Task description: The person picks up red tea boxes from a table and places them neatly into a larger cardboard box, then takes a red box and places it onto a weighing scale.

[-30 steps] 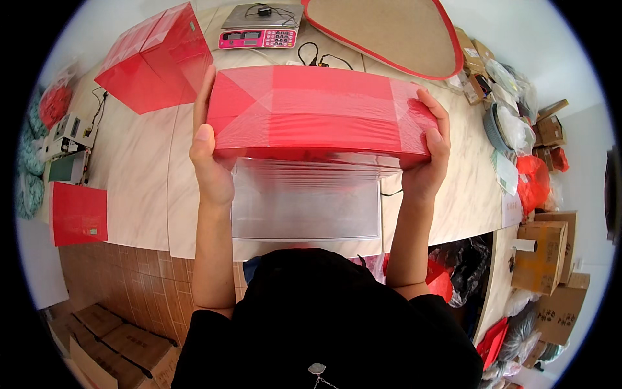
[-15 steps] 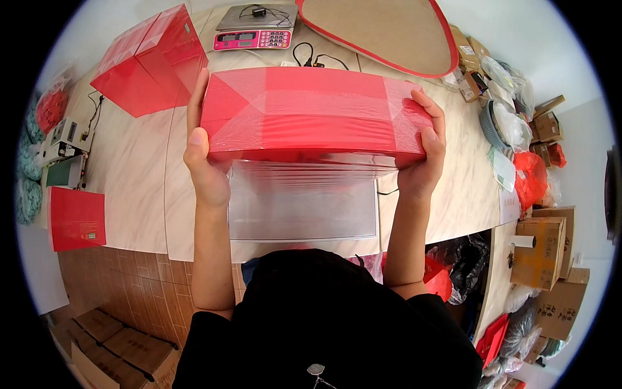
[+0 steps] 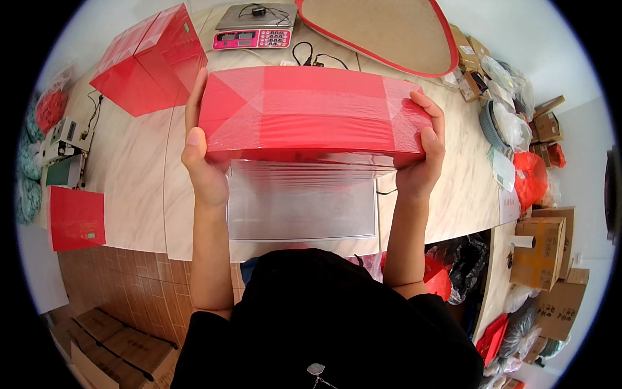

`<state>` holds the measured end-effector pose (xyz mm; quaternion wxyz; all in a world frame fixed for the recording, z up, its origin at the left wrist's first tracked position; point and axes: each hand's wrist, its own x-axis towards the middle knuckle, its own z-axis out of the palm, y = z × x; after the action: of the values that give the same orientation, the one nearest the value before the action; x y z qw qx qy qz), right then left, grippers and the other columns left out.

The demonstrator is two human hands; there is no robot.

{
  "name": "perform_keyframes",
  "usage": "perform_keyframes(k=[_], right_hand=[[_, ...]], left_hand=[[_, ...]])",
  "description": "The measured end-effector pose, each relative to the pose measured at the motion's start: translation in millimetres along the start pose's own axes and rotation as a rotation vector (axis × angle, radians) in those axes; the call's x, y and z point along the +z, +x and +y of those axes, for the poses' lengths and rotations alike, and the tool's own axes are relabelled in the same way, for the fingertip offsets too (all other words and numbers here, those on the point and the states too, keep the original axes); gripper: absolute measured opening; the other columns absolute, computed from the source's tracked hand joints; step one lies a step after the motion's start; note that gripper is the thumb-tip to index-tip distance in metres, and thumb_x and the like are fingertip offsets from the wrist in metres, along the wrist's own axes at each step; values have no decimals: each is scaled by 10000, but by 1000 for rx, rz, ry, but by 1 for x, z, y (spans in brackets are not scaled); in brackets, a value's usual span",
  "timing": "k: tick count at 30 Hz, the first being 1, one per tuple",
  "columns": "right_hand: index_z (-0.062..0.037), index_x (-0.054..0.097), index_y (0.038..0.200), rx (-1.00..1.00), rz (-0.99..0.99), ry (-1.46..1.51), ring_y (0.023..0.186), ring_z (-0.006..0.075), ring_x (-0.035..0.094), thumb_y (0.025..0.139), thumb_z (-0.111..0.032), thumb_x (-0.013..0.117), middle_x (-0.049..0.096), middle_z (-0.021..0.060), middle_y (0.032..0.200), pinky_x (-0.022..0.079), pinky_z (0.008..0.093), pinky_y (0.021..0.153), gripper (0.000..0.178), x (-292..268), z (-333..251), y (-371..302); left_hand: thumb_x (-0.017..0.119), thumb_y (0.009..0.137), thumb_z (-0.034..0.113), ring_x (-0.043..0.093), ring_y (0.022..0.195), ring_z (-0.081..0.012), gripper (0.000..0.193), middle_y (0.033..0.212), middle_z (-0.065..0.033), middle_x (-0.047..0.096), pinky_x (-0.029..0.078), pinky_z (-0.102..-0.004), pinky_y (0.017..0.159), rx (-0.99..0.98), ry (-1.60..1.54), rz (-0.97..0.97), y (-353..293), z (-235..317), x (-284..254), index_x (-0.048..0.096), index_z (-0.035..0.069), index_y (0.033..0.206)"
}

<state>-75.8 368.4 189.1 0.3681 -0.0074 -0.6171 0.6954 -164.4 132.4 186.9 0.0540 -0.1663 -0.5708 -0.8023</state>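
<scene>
I hold a wide red box wrapped in clear film up in front of me, above a marble-patterned table. My left hand grips its left end, thumb on the near face. My right hand grips its right end, fingers curled over the top edge. Below the box, a stack of clear plastic sheets lies on the table near its front edge.
Other red wrapped boxes stand at the far left. A pink scale and a brown red-rimmed board lie at the back. A red flat box sits on the left. Cardboard cartons and bags crowd the right.
The red box has shifted slightly closer to me and a bit lower in both hands. The grip is unchanged.
</scene>
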Motion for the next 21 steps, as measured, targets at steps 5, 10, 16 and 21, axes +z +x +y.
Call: perform_keyframes(k=[5,10,16,21], right_hand=[[33,490,1217,-1,10,6,1220,237,434,806,-354,495,454,185,1304,310,335,1038,564,2,-1,0],[34,490,1212,12,27,14,1214,236,439,807,-354,494,456,184,1302,316,333,1033,561,1,1,0],[36,487,1215,8,21,19,1201,231,447,808,-347,488,460,178,1292,328,329,1022,559,1,1,0],[34,487,1213,5,22,1,1196,227,448,809,-344,478,463,175,1285,323,328,1024,554,1,1,0]], left_hand=[[409,817,556,356,1313,-228,807,1436,-132,353,302,-351,1065,1,4,-2,0,0,0,324,18,1414],[410,809,557,369,1303,-227,810,1426,-128,364,317,-353,1056,-6,-10,8,0,0,1,329,19,1410],[404,802,559,387,1291,-232,817,1418,-136,371,336,-358,1043,-12,-1,18,0,1,3,326,20,1411],[402,800,564,388,1291,-234,822,1415,-139,373,335,-356,1043,6,11,7,1,-1,1,327,19,1410]])
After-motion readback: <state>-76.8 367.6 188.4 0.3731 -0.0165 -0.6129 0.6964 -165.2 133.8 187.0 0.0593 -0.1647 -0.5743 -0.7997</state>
